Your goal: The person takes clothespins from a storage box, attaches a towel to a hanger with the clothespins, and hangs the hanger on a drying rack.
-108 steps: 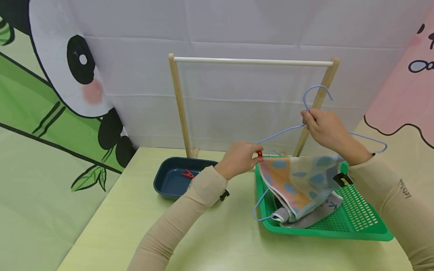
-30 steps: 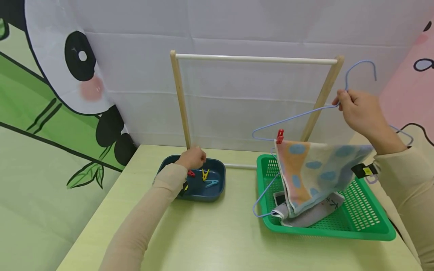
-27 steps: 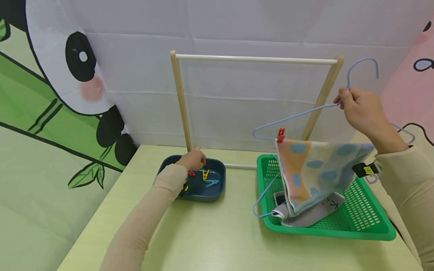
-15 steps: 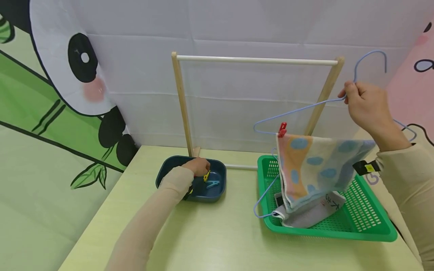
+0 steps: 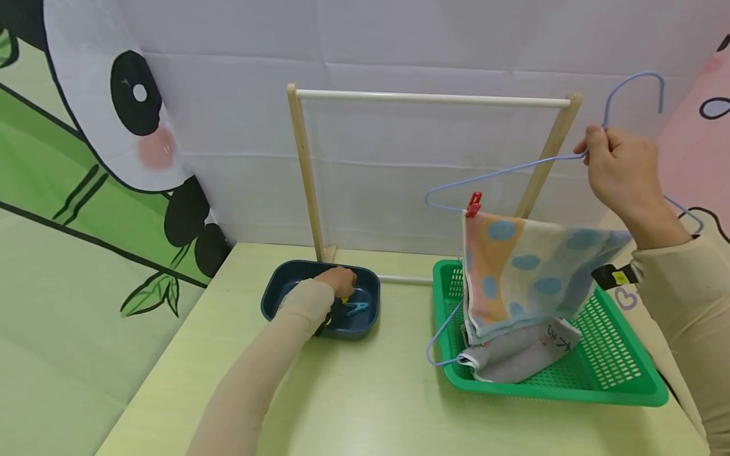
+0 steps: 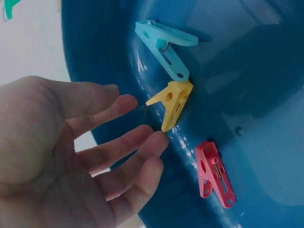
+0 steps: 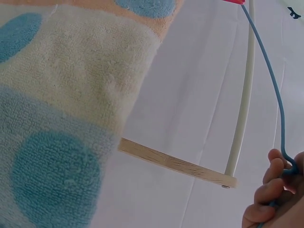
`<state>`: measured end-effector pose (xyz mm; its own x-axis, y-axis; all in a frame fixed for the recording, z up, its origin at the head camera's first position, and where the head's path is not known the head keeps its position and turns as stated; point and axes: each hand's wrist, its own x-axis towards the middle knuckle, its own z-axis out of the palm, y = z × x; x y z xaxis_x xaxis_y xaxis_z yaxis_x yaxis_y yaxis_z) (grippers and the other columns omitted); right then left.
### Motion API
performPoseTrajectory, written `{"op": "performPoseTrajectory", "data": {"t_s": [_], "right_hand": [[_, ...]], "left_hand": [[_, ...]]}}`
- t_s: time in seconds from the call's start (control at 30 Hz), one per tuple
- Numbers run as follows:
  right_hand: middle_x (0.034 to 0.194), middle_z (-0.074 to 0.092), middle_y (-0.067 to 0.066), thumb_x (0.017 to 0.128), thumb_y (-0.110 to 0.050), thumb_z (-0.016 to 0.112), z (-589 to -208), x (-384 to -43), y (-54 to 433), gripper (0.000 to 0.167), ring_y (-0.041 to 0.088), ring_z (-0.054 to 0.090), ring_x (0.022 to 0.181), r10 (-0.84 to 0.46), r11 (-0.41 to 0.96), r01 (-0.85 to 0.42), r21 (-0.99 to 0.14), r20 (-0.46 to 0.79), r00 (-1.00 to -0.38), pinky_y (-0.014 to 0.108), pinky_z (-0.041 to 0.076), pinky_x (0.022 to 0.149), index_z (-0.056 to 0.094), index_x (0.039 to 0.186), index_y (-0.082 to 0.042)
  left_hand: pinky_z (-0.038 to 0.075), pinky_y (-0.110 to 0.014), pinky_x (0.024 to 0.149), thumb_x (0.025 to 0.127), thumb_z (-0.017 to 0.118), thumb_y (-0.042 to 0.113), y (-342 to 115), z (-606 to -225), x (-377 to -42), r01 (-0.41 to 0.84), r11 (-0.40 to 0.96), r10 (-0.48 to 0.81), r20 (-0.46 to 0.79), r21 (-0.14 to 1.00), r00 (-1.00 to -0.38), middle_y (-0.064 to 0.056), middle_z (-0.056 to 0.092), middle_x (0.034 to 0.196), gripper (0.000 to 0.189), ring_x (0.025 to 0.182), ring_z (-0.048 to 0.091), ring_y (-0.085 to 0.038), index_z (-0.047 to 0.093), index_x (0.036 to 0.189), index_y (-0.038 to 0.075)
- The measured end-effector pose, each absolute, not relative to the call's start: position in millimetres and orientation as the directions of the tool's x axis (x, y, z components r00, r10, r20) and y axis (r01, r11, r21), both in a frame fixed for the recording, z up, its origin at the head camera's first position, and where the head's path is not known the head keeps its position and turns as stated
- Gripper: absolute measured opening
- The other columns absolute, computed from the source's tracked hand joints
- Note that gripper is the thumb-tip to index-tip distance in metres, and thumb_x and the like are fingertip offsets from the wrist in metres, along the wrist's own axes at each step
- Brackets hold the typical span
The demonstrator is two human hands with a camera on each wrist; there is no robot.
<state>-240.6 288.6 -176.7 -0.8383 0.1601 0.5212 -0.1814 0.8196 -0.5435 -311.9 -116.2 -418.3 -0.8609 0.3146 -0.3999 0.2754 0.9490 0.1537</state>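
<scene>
In the head view my left hand (image 5: 339, 280) is down inside the dark blue tub (image 5: 365, 330). The left wrist view has its thumb and fingers apart, holding nothing, with fingertips beside a yellow clothespin (image 6: 176, 102). A light blue clothespin (image 6: 175, 35) touches the yellow one; a red clothespin (image 6: 206, 159) lies apart. Up at the right, my right hand (image 5: 624, 177) grips a blue wire hanger (image 5: 504, 171) below its hook. From the hanger hangs a patterned towel (image 5: 525, 266), pinned at its left corner by another red clothespin (image 5: 474, 204).
Beneath the towel stands a green basket (image 5: 633, 396) containing a grey cloth (image 5: 521, 361). Part of a second blue hanger (image 5: 431, 342) sticks out over its left rim. Behind is a wooden rack with a white rail (image 5: 433, 98).
A red clothespin has gone onto the towel corner, and my left hand has moved from there into the tub, lately shifting right toward the yellow clothespin. My right hand has raised the hanger and towel.
</scene>
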Motion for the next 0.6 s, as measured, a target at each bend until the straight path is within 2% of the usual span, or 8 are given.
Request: {"op": "performPoseTrajectory", "data": {"t_s": [0.23,0.37,0.6], "right_hand": [[0.056,0.048,-0.017,0.100,-0.041,0.034,-179,-240,287,0.048,0.011,0.043,0.059,0.156,0.816,-0.205,-0.540,0.548,-0.822,0.026,0.032,0.049,0.066,0.076,-0.014],[0.055,0.048,-0.018,0.100,-0.039,0.035,-185,-241,288,0.048,0.010,0.043,0.058,0.145,0.815,-0.222,-0.536,0.559,-0.817,0.026,0.031,0.049,0.066,0.075,-0.013],[0.062,0.051,-0.014,0.100,-0.044,0.031,-185,-240,287,0.055,0.016,0.043,0.062,0.115,0.826,-0.205,-0.525,0.513,-0.850,0.029,0.033,0.052,0.067,0.090,-0.004]], "left_hand": [[0.038,-0.041,0.100,0.098,0.049,0.017,-114,-421,-313,0.256,0.958,0.286,-0.411,0.127,-0.865,-0.012,0.050,0.136,0.039,0.121,0.049,-0.025,0.052,0.135,0.006],[0.038,-0.041,0.100,0.098,0.047,0.016,-112,-422,-311,0.254,0.959,0.283,-0.429,0.126,-0.858,-0.012,0.050,0.136,0.038,0.119,0.049,-0.024,0.052,0.135,0.006],[0.039,-0.039,0.096,0.097,0.046,0.014,-111,-419,-308,0.249,0.961,0.275,-0.433,0.117,-0.858,-0.011,0.050,0.135,0.038,0.105,0.049,-0.021,0.053,0.134,0.007]]}}
